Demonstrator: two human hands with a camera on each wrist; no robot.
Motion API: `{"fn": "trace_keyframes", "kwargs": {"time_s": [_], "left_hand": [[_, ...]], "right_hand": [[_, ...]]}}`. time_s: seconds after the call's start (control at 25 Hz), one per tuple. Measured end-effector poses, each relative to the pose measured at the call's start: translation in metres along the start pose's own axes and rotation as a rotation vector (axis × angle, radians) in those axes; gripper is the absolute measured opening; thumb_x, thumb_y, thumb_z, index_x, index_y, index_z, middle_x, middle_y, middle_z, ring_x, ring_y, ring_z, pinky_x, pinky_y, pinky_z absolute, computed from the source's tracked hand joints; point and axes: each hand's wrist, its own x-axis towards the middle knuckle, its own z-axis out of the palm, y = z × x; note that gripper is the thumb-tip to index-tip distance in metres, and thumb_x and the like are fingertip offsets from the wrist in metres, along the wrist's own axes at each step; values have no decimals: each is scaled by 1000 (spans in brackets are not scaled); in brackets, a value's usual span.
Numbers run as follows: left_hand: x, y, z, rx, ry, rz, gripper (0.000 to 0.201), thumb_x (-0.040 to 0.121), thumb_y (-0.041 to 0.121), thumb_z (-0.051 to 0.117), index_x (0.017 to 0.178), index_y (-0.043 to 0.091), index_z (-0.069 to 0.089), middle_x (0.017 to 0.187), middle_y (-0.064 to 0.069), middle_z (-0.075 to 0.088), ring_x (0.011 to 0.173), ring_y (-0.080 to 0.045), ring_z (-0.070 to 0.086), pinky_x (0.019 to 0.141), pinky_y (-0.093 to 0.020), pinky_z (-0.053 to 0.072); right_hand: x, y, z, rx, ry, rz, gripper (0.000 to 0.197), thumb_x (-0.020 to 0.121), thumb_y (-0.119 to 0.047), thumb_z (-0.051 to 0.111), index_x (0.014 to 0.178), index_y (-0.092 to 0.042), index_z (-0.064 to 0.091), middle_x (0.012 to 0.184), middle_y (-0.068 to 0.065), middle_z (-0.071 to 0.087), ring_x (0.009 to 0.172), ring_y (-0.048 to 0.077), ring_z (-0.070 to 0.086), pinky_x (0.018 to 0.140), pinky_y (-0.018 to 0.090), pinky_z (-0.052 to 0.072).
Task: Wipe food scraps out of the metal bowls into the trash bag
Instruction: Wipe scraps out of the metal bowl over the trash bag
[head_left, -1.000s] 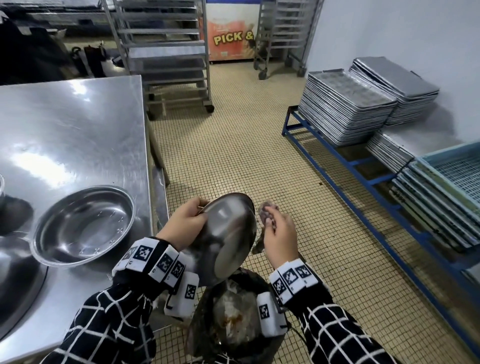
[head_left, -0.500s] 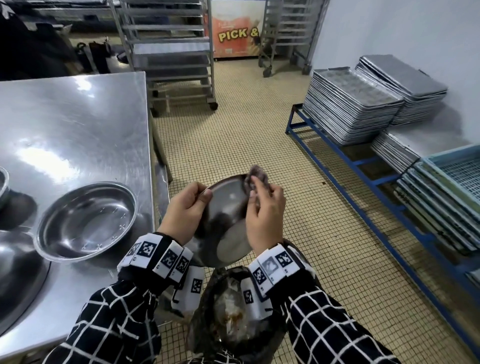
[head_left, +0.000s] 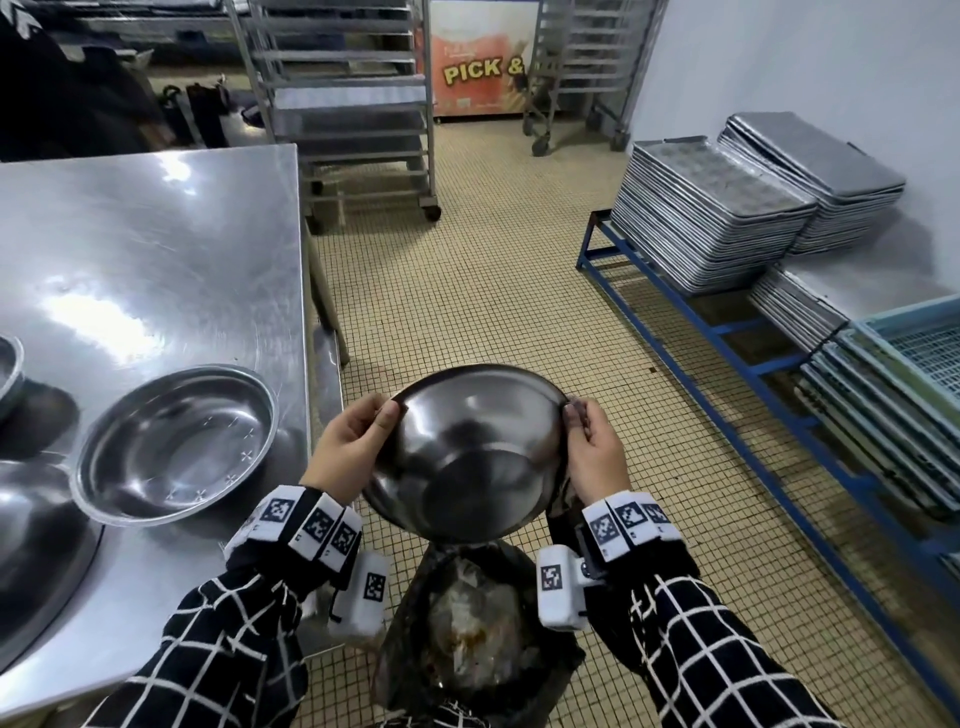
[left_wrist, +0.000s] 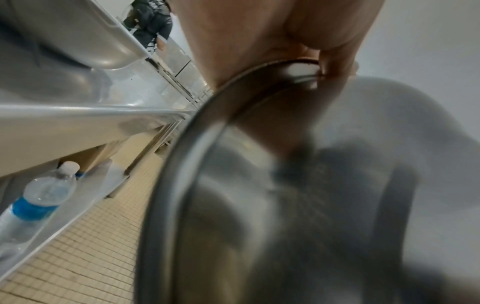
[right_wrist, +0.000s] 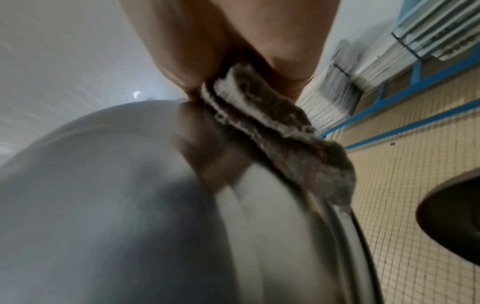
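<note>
I hold a metal bowl (head_left: 470, 457) over the black trash bag (head_left: 467, 634), its underside turned toward me. My left hand (head_left: 358, 447) grips its left rim, thumb on the outside. My right hand (head_left: 592, 452) grips the right rim and pinches a dirty grey cloth (right_wrist: 275, 127) against it. In the left wrist view the bowl's rim (left_wrist: 166, 185) runs under my left hand (left_wrist: 265, 47). The right wrist view shows the bowl's outer wall (right_wrist: 130, 205) beside my right hand (right_wrist: 233, 41). The bag holds crumpled plastic and brownish scraps.
A steel table (head_left: 145, 260) to my left carries an upright metal bowl (head_left: 176, 447) and the edges of others. A water bottle (left_wrist: 33, 203) lies on the shelf under it. Stacked trays (head_left: 711, 218) and blue crates (head_left: 914, 353) sit on a blue rack on the right. Wheeled racks stand behind.
The bowl has turned from tilted sideways to bottom toward me and risen. My right hand has moved from inside the bowl with the cloth to its right rim.
</note>
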Motion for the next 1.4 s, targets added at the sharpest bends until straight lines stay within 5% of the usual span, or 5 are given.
{"fn": "trace_keyframes", "kwargs": {"time_s": [0.16,0.36,0.68,1.04,1.4], "left_hand": [[0,-4,3,84,-110,-1,23,81,48,65,99,34,65,92,1,70,88,-18,68,74,-32,57],[-3,7,26,357,-240,5,14,89,33,59,102,31,64,91,2,71,87,-11,68,75,-24,55],[-7,12,33,399,13,5,25,94,31,55,82,14,69,81,-14,69,81,-30,64,78,-45,51],[-6,23,35,345,256,43,25,97,30,50,79,15,60,70,1,62,69,-18,56,72,-38,48],[-10,21,18,306,371,67,34,96,34,50,74,9,58,65,-11,57,60,-15,49,61,-33,42]], "right_hand": [[12,-5,-10,-393,-24,-219,20,98,-35,43,102,-19,55,90,-5,62,81,14,57,67,26,41],[19,-21,-3,-762,-214,-492,18,96,-26,48,111,-20,53,102,-4,61,92,15,55,83,30,47],[4,-32,20,-531,-62,-457,25,95,-21,50,119,-13,56,124,8,41,101,12,45,90,28,49],[-40,-37,63,-463,132,-773,33,90,-23,59,122,-22,63,115,2,51,104,16,47,92,21,39],[7,-15,34,-243,117,-76,30,99,-25,45,118,-11,65,101,4,56,96,20,55,78,17,39]]}}
